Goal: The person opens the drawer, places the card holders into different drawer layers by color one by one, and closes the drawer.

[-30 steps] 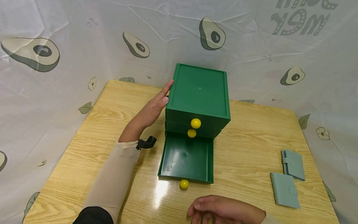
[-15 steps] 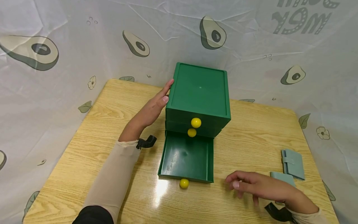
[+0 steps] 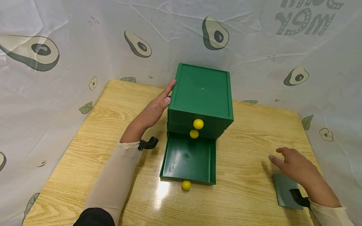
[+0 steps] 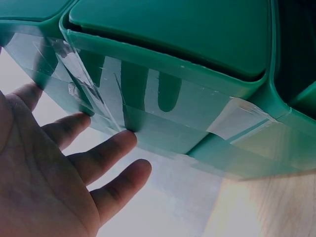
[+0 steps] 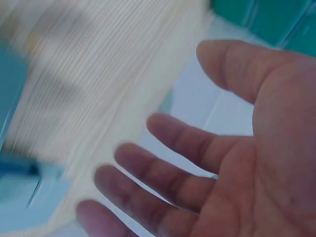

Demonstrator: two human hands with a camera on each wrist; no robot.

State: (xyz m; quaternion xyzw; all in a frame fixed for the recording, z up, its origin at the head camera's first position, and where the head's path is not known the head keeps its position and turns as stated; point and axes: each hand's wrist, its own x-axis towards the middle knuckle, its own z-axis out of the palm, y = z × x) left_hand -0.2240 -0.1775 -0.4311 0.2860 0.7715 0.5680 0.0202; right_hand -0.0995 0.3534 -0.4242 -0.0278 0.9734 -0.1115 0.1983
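Note:
A green drawer cabinet with yellow ball knobs stands at the back of the table. Its bottom drawer is pulled out, with nothing inside. Against the cabinet's left side my left hand rests with straight fingers; the left wrist view shows those fingertips at the taped side wall. My right hand hovers over the two grey-green notebooks at the right, fingers spread and holding nothing. The front notebook shows partly below the hand; the back one is almost wholly hidden behind it.
The wooden table meets a pale avocado-print cloth at the back and sides. A yellow knob juts from the open drawer's front. The closed upper drawers overhang the open one in the head view.
My right hand has swept from the front middle of the table rightward and farther back, to above the notebooks. The left hand and the cabinet keep their places.

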